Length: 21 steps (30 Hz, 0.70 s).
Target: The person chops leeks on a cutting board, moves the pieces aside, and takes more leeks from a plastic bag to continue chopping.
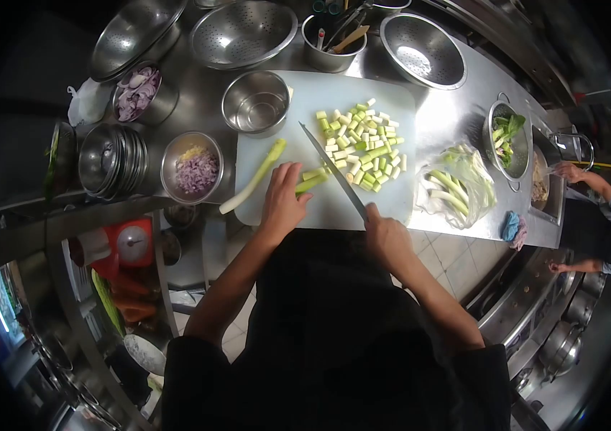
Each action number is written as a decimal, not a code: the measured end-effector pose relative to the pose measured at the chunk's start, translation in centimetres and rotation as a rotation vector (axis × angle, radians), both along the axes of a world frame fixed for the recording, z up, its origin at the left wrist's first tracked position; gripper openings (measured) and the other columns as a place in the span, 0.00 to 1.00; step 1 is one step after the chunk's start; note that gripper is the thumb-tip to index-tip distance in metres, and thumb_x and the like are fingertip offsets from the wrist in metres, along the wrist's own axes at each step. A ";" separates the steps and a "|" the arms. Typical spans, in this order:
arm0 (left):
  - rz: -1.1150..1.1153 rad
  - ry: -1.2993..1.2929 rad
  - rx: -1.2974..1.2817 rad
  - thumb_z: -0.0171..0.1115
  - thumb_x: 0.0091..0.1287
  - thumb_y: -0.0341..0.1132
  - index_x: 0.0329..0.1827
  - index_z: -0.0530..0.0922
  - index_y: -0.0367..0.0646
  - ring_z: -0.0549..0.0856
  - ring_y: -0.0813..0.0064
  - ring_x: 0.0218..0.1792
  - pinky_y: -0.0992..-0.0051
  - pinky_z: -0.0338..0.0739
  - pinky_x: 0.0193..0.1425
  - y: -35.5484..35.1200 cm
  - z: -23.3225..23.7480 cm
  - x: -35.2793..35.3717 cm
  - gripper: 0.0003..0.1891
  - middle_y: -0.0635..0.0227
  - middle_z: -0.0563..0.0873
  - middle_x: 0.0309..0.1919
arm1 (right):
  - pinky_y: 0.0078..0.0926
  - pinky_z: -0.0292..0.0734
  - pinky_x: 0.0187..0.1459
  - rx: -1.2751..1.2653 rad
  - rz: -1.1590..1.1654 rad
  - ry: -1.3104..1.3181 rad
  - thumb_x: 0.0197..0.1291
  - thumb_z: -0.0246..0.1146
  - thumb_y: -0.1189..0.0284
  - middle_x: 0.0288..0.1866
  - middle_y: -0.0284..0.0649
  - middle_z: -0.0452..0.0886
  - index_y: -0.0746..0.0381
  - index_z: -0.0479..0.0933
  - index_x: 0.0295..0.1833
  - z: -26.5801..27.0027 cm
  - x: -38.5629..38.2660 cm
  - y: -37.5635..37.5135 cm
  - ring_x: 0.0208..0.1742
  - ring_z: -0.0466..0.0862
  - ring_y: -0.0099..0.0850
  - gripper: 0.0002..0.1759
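My right hand (387, 237) is wrapped round the handle of a long knife (334, 170), whose blade slants up and left over the white cutting board (262, 205). Beside the blade, my left hand (284, 200) rests with its fingers on or against short green stalk pieces (311, 182); its fingers are slightly apart and the exact contact is unclear. A long pale green stalk (254, 177) lies to the left of that hand. Many cut chunks (366, 144) are spread on the right half of the board. An empty steel bowl (256, 103) stands on the board's upper left corner.
Left are a bowl of chopped onion (194, 172), sliced onion (137, 93) and stacked bowls (108, 159). Colanders (244, 32) and a utensil pot (333, 54) stand behind. Right are a plastic bag of stalks (456, 188), a colander of greens (507, 140) and another person (596, 215).
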<state>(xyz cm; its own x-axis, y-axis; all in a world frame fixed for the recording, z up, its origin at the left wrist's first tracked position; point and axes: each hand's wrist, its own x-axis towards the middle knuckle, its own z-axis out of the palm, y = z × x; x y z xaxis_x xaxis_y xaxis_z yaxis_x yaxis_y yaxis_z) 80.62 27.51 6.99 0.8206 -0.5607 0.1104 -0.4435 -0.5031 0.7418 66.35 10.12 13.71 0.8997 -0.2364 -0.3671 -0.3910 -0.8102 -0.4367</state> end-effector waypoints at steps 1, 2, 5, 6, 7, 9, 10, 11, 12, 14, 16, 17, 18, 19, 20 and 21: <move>0.005 -0.003 0.003 0.70 0.50 0.22 0.57 0.71 0.38 0.75 0.50 0.56 0.60 0.72 0.58 0.2 0.0 0.0 0.29 0.55 0.75 0.54 | 0.57 0.73 0.31 0.003 0.005 -0.003 0.63 0.55 0.73 0.22 0.58 0.78 0.63 0.64 0.49 0.4 -0.6 0.0 0.28 0.80 0.60 0.12; -0.015 -0.006 0.016 0.69 0.50 0.22 0.56 0.71 0.38 0.75 0.50 0.56 0.60 0.72 0.58 0.4 -0.1 0.0 0.28 0.55 0.75 0.53 | 0.57 0.73 0.31 0.016 0.014 0.008 0.63 0.55 0.73 0.21 0.58 0.78 0.64 0.65 0.50 0.8 -1.2 0.1 0.27 0.80 0.60 0.12; -0.047 0.022 0.041 0.68 0.51 0.21 0.54 0.71 0.37 0.75 0.50 0.55 0.60 0.72 0.56 0.0 0.1 0.2 0.25 0.55 0.75 0.50 | 0.57 0.73 0.30 -0.007 0.061 0.001 0.63 0.54 0.73 0.21 0.57 0.78 0.65 0.65 0.52 0.8 -3.0 0.6 0.26 0.80 0.59 0.14; -0.062 0.048 0.052 0.68 0.51 0.21 0.52 0.72 0.37 0.75 0.50 0.54 0.60 0.72 0.55 -0.4 0.1 0.3 0.24 0.55 0.75 0.48 | 0.56 0.73 0.30 -0.043 0.097 -0.023 0.64 0.54 0.73 0.21 0.56 0.78 0.66 0.65 0.53 0.5 -3.3 0.6 0.26 0.79 0.59 0.15; -0.062 0.051 0.051 0.68 0.51 0.21 0.52 0.72 0.37 0.75 0.50 0.54 0.60 0.72 0.55 -0.6 0.1 0.4 0.24 0.55 0.75 0.48 | 0.56 0.73 0.30 -0.043 0.097 -0.021 0.64 0.54 0.73 0.21 0.56 0.78 0.66 0.65 0.53 0.3 -3.3 0.7 0.26 0.79 0.59 0.15; -0.088 0.035 0.079 0.65 0.52 0.20 0.49 0.71 0.36 0.75 0.50 0.52 0.59 0.72 0.53 -1.1 -0.1 0.4 0.20 0.54 0.74 0.45 | 0.57 0.72 0.30 -0.027 0.102 0.016 0.64 0.53 0.74 0.21 0.57 0.78 0.68 0.64 0.55 0.0 -3.5 0.8 0.26 0.79 0.60 0.16; -0.092 0.040 0.080 0.65 0.52 0.20 0.49 0.71 0.36 0.75 0.50 0.52 0.59 0.72 0.53 -1.2 -0.2 0.3 0.20 0.54 0.74 0.45 | 0.57 0.72 0.30 -0.025 0.099 0.021 0.64 0.53 0.74 0.21 0.57 0.78 0.68 0.64 0.55 -0.3 -3.5 0.9 0.26 0.79 0.60 0.16; -0.098 0.014 0.077 0.65 0.52 0.20 0.48 0.71 0.36 0.75 0.50 0.51 0.58 0.72 0.52 -1.3 -0.3 0.3 0.20 0.55 0.74 0.45 | 0.56 0.73 0.29 -0.010 0.098 -0.006 0.61 0.52 0.76 0.22 0.56 0.78 0.68 0.64 0.57 -0.7 -3.5 1.1 0.25 0.79 0.58 0.19; -0.106 -0.012 0.076 0.64 0.52 0.19 0.48 0.71 0.36 0.75 0.50 0.50 0.58 0.72 0.52 -1.3 -0.4 0.3 0.19 0.55 0.74 0.45 | 0.55 0.73 0.29 0.006 0.097 -0.035 0.58 0.50 0.79 0.23 0.55 0.79 0.68 0.64 0.60 -1.1 -3.3 1.2 0.24 0.79 0.56 0.22; -0.125 -0.012 0.080 0.64 0.53 0.19 0.48 0.71 0.36 0.75 0.50 0.50 0.58 0.72 0.52 -1.3 -0.5 0.6 0.19 0.55 0.74 0.45 | 0.55 0.74 0.29 0.029 0.096 -0.038 0.58 0.50 0.79 0.23 0.55 0.79 0.68 0.64 0.59 -1.9 -2.1 1.6 0.25 0.79 0.57 0.21; -0.151 -0.018 0.077 0.63 0.53 0.19 0.48 0.72 0.36 0.75 0.49 0.50 0.58 0.72 0.52 -1.4 -0.4 0.6 0.19 0.55 0.74 0.44 | 0.56 0.74 0.30 0.044 0.087 -0.047 0.58 0.51 0.79 0.23 0.55 0.79 0.68 0.64 0.58 -3.3 -0.7 1.7 0.25 0.80 0.57 0.21; -0.147 -0.007 0.078 0.64 0.53 0.19 0.48 0.72 0.36 0.75 0.50 0.50 0.58 0.72 0.52 -1.4 -0.3 0.4 0.19 0.54 0.75 0.45 | 0.56 0.74 0.31 0.067 0.070 -0.062 0.59 0.51 0.78 0.23 0.56 0.79 0.67 0.64 0.58 -4.4 0.3 1.7 0.26 0.80 0.58 0.20; -0.141 0.001 0.080 0.64 0.53 0.19 0.49 0.72 0.36 0.75 0.50 0.51 0.59 0.72 0.52 -1.2 -0.2 0.3 0.19 0.54 0.75 0.45 | 0.56 0.74 0.31 0.091 0.057 -0.079 0.59 0.51 0.78 0.23 0.56 0.79 0.66 0.64 0.58 -4.9 0.9 1.6 0.26 0.80 0.58 0.19; -0.140 -0.008 0.081 0.64 0.53 0.19 0.49 0.72 0.36 0.75 0.50 0.51 0.59 0.72 0.52 -0.8 -0.2 0.2 0.19 0.54 0.75 0.45 | 0.56 0.74 0.31 0.091 0.057 -0.087 0.59 0.51 0.78 0.23 0.56 0.79 0.66 0.64 0.58 -5.1 1.3 1.3 0.26 0.80 0.58 0.19; -0.108 0.023 0.027 0.64 0.53 0.19 0.50 0.72 0.37 0.76 0.50 0.51 0.59 0.72 0.52 -0.2 -0.3 0.0 0.21 0.54 0.76 0.47 | 0.56 0.74 0.31 0.063 0.059 -0.057 0.60 0.52 0.77 0.23 0.56 0.79 0.65 0.65 0.57 -4.8 1.6 1.1 0.27 0.80 0.58 0.19; -0.076 0.054 -0.028 0.65 0.52 0.19 0.52 0.73 0.38 0.76 0.50 0.51 0.59 0.72 0.52 0.5 -0.6 -0.3 0.22 0.53 0.76 0.48 | 0.55 0.74 0.31 0.034 0.061 -0.026 0.61 0.53 0.76 0.23 0.56 0.79 0.64 0.65 0.57 -4.6 1.8 0.8 0.27 0.81 0.57 0.18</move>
<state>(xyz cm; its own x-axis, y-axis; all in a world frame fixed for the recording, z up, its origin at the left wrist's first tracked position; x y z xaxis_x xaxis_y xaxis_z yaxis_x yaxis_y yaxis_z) 80.35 28.05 6.42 0.7809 -0.6191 0.0835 -0.4385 -0.4482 0.7790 68.15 10.96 9.14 0.9212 -0.1688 -0.3505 -0.3298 -0.8166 -0.4736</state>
